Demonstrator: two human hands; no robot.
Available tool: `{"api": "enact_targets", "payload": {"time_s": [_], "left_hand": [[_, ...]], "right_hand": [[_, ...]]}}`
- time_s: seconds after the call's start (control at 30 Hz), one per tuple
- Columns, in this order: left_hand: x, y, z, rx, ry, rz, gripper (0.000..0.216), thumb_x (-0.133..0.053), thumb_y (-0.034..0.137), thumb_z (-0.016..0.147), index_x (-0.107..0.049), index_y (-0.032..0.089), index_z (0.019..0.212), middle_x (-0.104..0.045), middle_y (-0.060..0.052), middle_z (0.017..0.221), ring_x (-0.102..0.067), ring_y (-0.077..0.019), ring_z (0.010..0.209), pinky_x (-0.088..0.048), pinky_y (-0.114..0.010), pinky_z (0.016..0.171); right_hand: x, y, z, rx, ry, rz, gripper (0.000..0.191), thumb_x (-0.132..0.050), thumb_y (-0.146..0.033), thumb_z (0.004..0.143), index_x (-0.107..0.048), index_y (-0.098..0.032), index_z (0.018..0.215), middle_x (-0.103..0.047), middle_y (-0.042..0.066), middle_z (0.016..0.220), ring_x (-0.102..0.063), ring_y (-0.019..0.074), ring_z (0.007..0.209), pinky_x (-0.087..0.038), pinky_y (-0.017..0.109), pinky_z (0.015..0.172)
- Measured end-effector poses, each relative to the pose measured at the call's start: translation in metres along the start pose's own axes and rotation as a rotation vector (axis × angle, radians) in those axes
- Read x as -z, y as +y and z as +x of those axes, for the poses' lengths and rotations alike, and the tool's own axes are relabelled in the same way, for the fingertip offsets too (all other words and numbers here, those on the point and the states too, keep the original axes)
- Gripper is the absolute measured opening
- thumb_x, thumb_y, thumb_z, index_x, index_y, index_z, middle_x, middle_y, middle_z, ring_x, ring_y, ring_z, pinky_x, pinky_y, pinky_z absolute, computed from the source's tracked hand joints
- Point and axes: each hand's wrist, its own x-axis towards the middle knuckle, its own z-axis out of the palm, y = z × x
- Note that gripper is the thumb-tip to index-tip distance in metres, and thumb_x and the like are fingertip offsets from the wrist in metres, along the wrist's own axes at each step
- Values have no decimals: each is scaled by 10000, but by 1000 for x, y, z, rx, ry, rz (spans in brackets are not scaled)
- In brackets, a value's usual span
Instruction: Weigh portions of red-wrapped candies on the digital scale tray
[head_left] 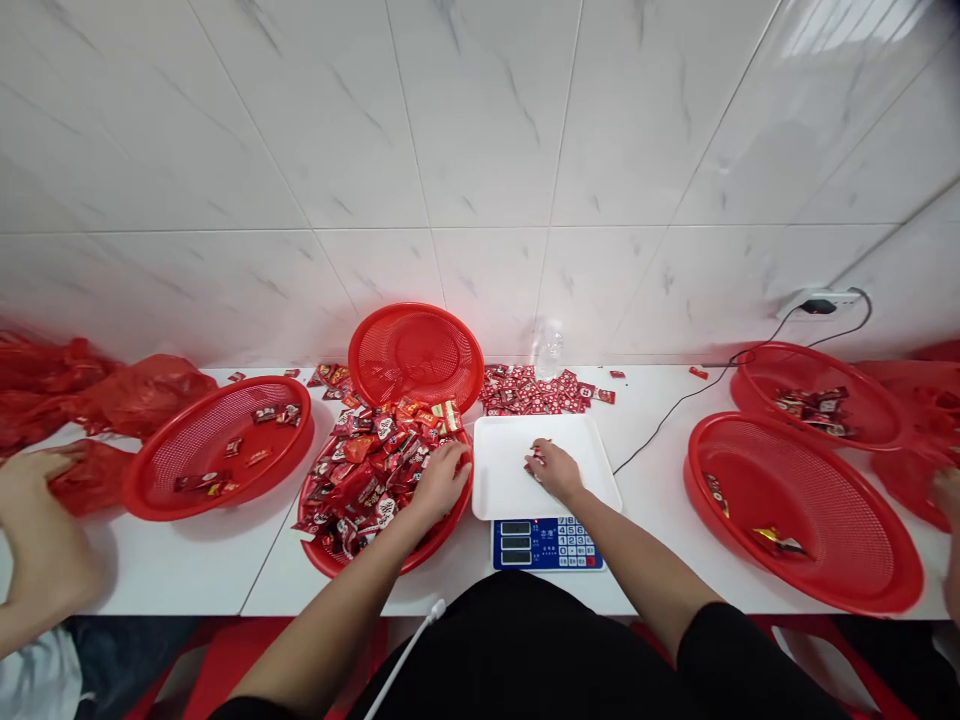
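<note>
A red mesh basket (442,535) heaped with red wrapped candies (367,470) stands in front of me, left of centre. My left hand (441,482) rests in the pile at its right rim, fingers curled among the candies. My right hand (553,468) lies on the white pan (501,470) of a digital scale (546,543), fingers closed on a few small red candies. What the left fingers grip is hidden.
An upright red basket (416,355) leans on the tiled wall. Loose candies (540,392) lie behind the scale. Red baskets stand at left (214,450) and right (806,520), (817,400). Other people's hands (34,480) show at both edges. A black cable (697,390) crosses the table.
</note>
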Motion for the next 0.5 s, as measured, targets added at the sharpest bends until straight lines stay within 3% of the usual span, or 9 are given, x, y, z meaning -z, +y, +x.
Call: {"api": "enact_targets", "payload": {"time_s": [0.13,0.3,0.4,0.5], "left_hand": [[2,-18,48,13,-5,283,443,-465,305,868,-518,142,1276,-422,-150,1402,-323,-290,1332,-291,-437,1090],[1,-36,94,34,-178,471,575,-430,428,879,-374,230,1416,-270,-86,1519,-119,-327,1413,-128,-530,1122],[2,-45,104,92,-285,519,592,-384,505,879,-363,267,1421,-240,-68,1533,-134,-356,1404,-122,-571,1101],[5,-50,101,132,-326,552,561,-371,525,875,-427,273,1373,-259,-81,1524,-253,-373,1356,-157,-598,1072]], "right_hand": [[51,58,-25,-233,278,203,395,-469,-527,842,-554,-238,1098,-667,26,939,-619,178,815,-430,257,686],[129,148,-68,-497,502,23,515,-480,-582,794,-562,-205,1136,-639,88,1014,-588,236,895,-428,312,731],[158,181,-86,-630,539,-75,565,-409,-584,827,-513,-213,1241,-585,131,1107,-546,289,996,-424,388,789],[163,190,-91,-711,618,-140,638,-382,-564,848,-379,-217,1383,-485,186,1249,-460,361,1138,-398,497,859]]}}
